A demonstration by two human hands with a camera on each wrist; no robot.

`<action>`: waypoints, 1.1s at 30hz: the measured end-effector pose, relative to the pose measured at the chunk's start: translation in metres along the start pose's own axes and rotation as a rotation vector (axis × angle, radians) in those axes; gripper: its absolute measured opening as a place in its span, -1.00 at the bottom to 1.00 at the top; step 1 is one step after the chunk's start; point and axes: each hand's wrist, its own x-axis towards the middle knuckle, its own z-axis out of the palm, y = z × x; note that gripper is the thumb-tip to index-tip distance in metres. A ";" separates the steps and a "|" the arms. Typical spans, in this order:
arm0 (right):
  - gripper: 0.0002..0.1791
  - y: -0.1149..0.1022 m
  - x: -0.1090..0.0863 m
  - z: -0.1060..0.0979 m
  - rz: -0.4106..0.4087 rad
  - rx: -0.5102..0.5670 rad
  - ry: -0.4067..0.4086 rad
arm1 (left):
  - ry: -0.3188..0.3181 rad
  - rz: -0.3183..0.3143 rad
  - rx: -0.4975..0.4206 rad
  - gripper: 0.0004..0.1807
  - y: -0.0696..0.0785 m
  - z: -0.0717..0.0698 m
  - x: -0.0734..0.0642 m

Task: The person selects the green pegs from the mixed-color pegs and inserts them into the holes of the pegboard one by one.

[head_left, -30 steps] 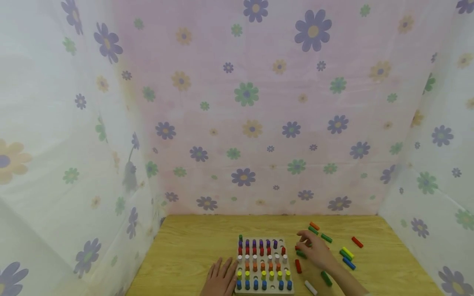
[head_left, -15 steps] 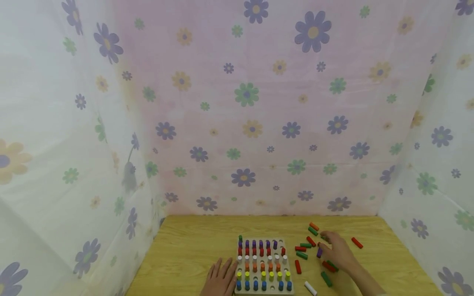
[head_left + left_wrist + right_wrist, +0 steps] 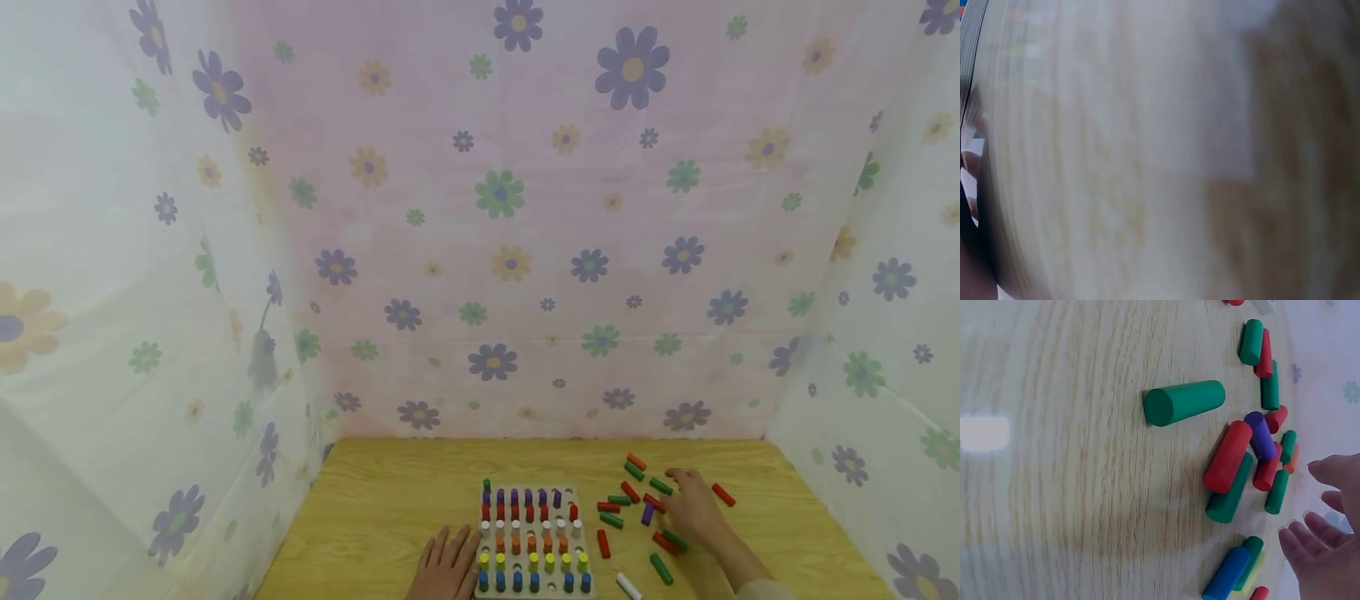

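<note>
My left hand [image 3: 446, 568] lies flat on the table with fingers spread, fingertips right at the left edge of a pegboard [image 3: 534, 596]. Rows of purple, red, white, orange, yellow and blue pegs stand in the board, with one green peg [image 3: 487, 485] at its far left corner. Over the loose pegs to the right hovers my right hand [image 3: 696, 510], fingers loosely bent. In the right wrist view nothing shows between thumb and fingers. Near that hand lie a purple peg [image 3: 1260, 436], a red peg [image 3: 1227, 456] leaning on a green one, and a blue peg [image 3: 1227, 574].
More loose pegs are scattered over the wooden table [image 3: 390, 483], among them a white peg [image 3: 628, 586] near the front and a red peg [image 3: 723, 494] at far right. Flower-patterned sheets [image 3: 555, 250] enclose the table at the back and sides. The left wrist view is mostly blurred wood.
My right hand has swept rightward across the loose pegs, away from the board. The purple peg beside its fingers half a second ago now lies uncovered. My left hand has stayed put.
</note>
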 end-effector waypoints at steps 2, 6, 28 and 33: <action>-0.49 -0.001 0.003 0.002 0.025 -0.002 -0.007 | -0.050 -0.090 -0.070 -0.32 0.002 0.001 0.005; -0.42 -0.001 0.007 0.008 0.091 0.021 -0.023 | -0.111 -0.152 -0.115 -0.35 0.003 0.000 0.010; -0.49 0.002 0.024 0.019 0.217 0.016 -0.019 | -0.105 -0.153 -0.085 -0.37 0.005 -0.003 0.011; -0.56 0.001 0.025 0.018 0.207 0.007 -0.012 | -0.086 -0.180 -0.091 -0.41 0.007 -0.004 0.010</action>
